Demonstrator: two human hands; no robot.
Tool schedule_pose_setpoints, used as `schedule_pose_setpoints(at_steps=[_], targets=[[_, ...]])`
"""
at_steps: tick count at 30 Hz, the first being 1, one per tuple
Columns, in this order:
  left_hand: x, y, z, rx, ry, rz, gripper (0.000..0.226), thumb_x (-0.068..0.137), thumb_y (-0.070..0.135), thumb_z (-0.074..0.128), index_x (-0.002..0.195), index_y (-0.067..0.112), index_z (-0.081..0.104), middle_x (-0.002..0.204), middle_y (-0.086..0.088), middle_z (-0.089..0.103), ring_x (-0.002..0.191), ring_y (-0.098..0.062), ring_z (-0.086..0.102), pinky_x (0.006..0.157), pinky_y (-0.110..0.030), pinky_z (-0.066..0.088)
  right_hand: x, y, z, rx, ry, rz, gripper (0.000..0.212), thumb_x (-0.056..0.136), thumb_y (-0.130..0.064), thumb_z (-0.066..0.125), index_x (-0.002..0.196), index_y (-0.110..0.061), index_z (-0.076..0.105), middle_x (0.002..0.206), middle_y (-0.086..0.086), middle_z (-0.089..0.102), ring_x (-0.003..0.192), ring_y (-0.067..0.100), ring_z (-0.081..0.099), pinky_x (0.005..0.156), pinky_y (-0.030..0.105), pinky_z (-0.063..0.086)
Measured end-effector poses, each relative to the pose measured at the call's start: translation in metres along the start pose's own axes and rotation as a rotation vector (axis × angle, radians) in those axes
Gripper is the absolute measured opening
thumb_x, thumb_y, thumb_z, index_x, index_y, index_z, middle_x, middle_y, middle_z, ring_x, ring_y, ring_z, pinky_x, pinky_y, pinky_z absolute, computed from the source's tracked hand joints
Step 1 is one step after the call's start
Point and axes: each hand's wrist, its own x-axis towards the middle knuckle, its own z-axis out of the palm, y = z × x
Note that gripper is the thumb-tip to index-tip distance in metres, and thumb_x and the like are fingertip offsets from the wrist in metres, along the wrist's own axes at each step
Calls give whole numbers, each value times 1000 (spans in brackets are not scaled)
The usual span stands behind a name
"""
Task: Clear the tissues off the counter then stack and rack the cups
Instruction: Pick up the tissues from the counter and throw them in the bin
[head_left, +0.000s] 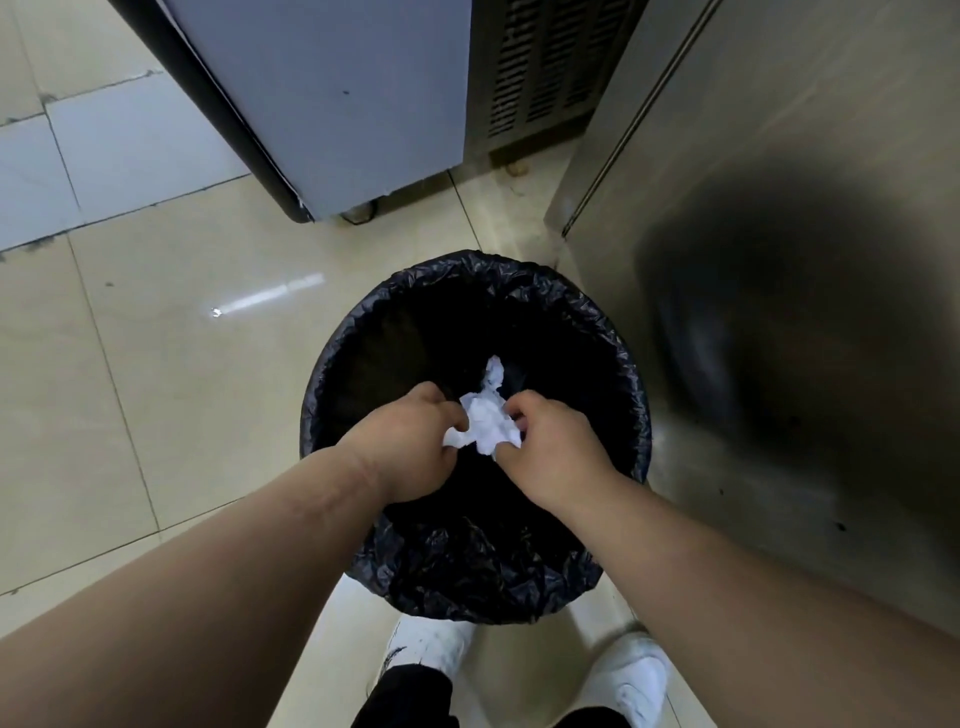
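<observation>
You are at the tissue-clearing step, right at the drop. Your left hand (410, 441) and right hand (550, 447) hang together over the open mouth of the bin (332, 374), and both grip the same wad of tissues (485, 423) between them. The fingers of each hand are curled in and pinch the paper from opposite sides; the fingertips themselves are mostly hidden under the knuckles and the wad.

The tissues are white, crumpled and soft, bunched into an uneven lump with one twisted tail pointing away from you over the dark inside. The bin is round and lined with a thin, glossy black bag (467, 566), wrinkled and folded over the rim. It stands on smooth, shiny pale floor tiles (156, 364), close beside a brushed metal cabinet (779, 156) on your right.

The next move, as I judge it, only asks you to let both hands go slack so the wad falls inside. Light paper can cling to fingers, so spread them fully. Neither the bench nor the cups are in view here.
</observation>
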Motion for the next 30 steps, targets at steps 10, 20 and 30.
schedule_pose_setpoints(at_steps=[10,20,30], targets=[[-74,50,-63,229,-275,-40,34,94,30,44,125,24,57,124,-3,59,115,-25,54,91,-32,43,-64,-43,-75,-420,-338,74,30,89,-25,48,116,-17,57,112,5,61,96,23,60,82,32,54],[-234,151,-217,169,-130,-37,27,93,26,45,109,15,63,110,-5,68,102,-27,60,84,-32,48,-231,-170,-221,-385,-308,-24,42,97,-26,40,136,-13,47,145,9,45,121,32,51,99,35,46],[-348,234,-309,493,-25,253,30,94,32,45,117,20,59,117,-5,59,106,-26,58,83,-33,45,-364,-240,-333,-289,-79,-74,28,89,-29,46,108,-16,62,108,7,65,96,27,60,84,42,54]])
